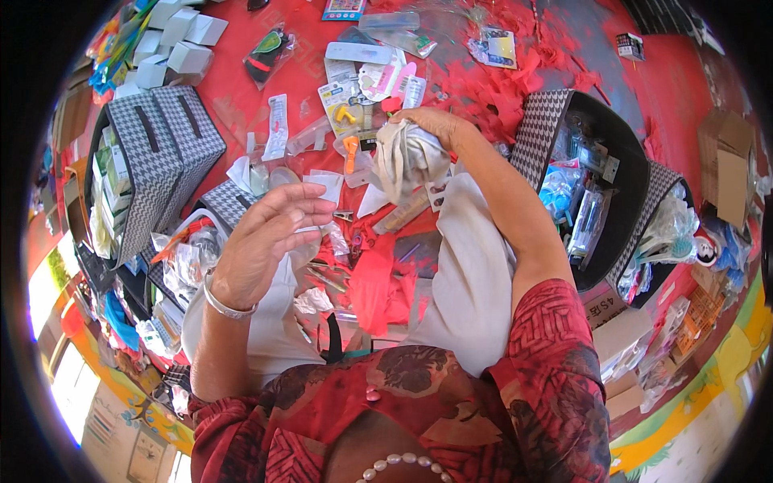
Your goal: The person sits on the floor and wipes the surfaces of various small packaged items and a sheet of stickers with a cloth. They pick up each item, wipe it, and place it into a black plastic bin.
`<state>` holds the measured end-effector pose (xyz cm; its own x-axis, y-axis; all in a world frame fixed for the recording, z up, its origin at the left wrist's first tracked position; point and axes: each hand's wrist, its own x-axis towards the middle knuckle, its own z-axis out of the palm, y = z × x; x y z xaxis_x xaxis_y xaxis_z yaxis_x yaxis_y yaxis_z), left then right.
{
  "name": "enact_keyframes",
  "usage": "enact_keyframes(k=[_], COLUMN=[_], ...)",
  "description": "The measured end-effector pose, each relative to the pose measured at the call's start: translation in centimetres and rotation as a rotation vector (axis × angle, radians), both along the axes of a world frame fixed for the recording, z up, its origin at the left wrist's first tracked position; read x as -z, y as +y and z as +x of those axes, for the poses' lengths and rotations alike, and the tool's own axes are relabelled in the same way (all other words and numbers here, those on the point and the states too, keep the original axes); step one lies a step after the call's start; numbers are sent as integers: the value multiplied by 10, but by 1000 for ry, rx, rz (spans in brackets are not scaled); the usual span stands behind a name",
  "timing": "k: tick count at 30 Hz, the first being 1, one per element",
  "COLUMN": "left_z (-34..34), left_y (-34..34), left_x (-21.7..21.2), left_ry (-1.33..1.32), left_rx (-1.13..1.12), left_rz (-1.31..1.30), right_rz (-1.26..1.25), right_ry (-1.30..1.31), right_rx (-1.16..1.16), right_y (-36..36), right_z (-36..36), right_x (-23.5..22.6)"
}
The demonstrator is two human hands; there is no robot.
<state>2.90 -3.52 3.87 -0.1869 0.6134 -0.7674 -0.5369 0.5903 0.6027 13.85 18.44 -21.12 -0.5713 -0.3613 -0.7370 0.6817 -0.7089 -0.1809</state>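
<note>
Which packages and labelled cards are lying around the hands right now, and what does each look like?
White cartons: top left, small plain boxes in a heap.
Blister card: beyond the right hand, pale card with yellow piece.
Black pouch: top, dark with green and red.
Clear packets: right, in a houndstooth bin.
Cardboard box: far right, brown.
Left hand: open, empty.

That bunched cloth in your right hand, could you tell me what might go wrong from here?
The right hand grips the cloth by its gathered top only, so it could slip loose. The cloth hangs just above small packets on the red surface and might sweep some aside. The left hand is open and apart from it, giving no support.
</note>
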Motion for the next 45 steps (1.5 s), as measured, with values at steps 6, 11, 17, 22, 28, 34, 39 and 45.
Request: enact_keyframes(k=[6, 11, 17, 22, 28, 34, 39, 45], left_z=[2, 2, 2, 1, -7, -17, -17, -10], left_y=[0, -1, -2, -3, -5, -5, -9, -16], left_x=[-1, 0, -4, -8, -5, -5, -19, -14], left_ry=[-2, 29, 59, 119, 277, 84, -150, 41], left_rx=[-15, 29, 35, -48, -157, -67, -67, -49], left_rz=[-15, -1, 10, 14, 10, 329, 386, 458], right_rz=[1262, 1206, 1143, 635, 536, 550, 693, 1138], right_ry=[188, 127, 144, 245, 589, 793, 765, 492], right_rx=[-562, -915, -638, -29, -41, -143, -165, 620], right_y=[-10, 7, 30, 42, 30, -7, -32, -46], right_z=[-25, -19, 33, 53, 36, 8, 0, 7], right_x=[45, 69, 61, 1, -123, -240, -293, -340])
